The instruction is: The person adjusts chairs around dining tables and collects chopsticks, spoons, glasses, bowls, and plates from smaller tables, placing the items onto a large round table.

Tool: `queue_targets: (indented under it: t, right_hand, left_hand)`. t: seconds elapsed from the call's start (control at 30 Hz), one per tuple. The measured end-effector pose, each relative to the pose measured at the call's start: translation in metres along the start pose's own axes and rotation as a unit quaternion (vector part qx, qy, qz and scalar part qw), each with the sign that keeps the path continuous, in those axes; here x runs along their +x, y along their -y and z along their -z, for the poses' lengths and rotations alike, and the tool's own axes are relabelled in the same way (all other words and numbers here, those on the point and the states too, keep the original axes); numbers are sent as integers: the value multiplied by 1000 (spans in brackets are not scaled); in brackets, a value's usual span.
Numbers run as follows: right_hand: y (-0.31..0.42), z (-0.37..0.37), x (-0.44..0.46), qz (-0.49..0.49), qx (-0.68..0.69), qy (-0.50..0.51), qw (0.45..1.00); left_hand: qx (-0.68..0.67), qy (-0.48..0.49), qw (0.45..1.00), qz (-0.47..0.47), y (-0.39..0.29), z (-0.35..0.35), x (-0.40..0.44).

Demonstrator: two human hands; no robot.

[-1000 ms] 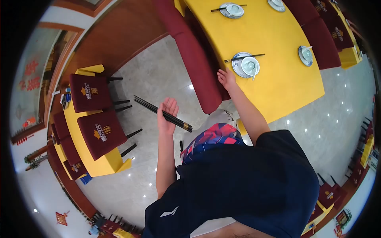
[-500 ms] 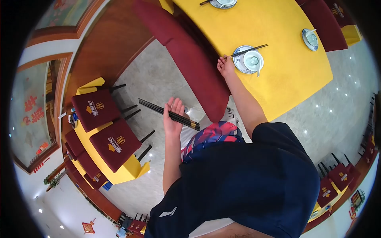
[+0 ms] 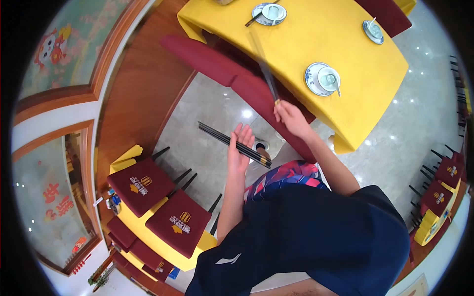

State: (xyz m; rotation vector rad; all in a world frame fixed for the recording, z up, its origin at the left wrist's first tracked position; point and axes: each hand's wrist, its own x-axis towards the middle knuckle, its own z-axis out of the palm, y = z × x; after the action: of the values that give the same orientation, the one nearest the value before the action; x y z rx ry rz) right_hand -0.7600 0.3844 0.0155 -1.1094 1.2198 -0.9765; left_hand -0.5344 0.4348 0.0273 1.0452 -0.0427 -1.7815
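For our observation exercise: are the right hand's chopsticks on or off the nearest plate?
Off: the right hand holds the chopsticks apart from the blue-patterned plate.

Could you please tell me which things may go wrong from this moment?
1. The bundle of chopsticks lies across the left hand with the fingers fairly straight, so some might slip onto the floor.
2. The chopsticks in the right hand point outward, held near their gold ends; their tips could knock the bench or table edge.
3. The spoon handle sticks out past the bowl, so a passing arm might catch it.
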Motion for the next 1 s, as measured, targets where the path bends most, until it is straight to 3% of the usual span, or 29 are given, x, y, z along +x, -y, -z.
queue_targets:
  t: [0.13, 0.2, 0.37, 0.47, 0.6, 0.7, 0.77, 0.87, 0.93, 0.97, 1.0]
  right_hand:
    - [70, -50, -20, 4, -184, 103, 977]
    - [78, -79, -18, 179, -356, 107, 911]
    - [86, -148, -8, 167, -399, 137, 891]
    - [90, -177, -4, 113, -327, 131, 929]
    - [90, -203, 6, 78, -337, 142, 928]
    - [84, -213, 22, 117, -307, 129, 936]
    - [93, -214, 35, 55, -322, 154, 932]
    - [134, -208, 69, -25, -313, 144, 939]
    - [95, -180, 113, 31, -262, 54, 963]
    - [94, -171, 138, -6, -138, -21, 990]
    - [87, -152, 170, -10, -126, -31, 991]
  left_hand:
    - [-16, 84, 996, -13, -52, 12, 19]
    - [-7, 146, 989, -33, -84, 4, 16]
    - [-37, 205, 975, -78, -144, 19, 21]
    - [-132, 215, 963, -95, -167, 37, 30]
    - [-139, 209, 964, -85, -188, 49, 51]
    - [-54, 199, 977, -49, -200, 50, 67]
    - [-30, 224, 974, 0, -208, 46, 80]
    - [-14, 214, 977, 1, -225, 45, 108]
    - [-12, 208, 978, -3, -235, 51, 128]
    - [-8, 199, 980, -2, -240, 52, 138]
    - [0, 162, 987, 1, -249, 55, 145]
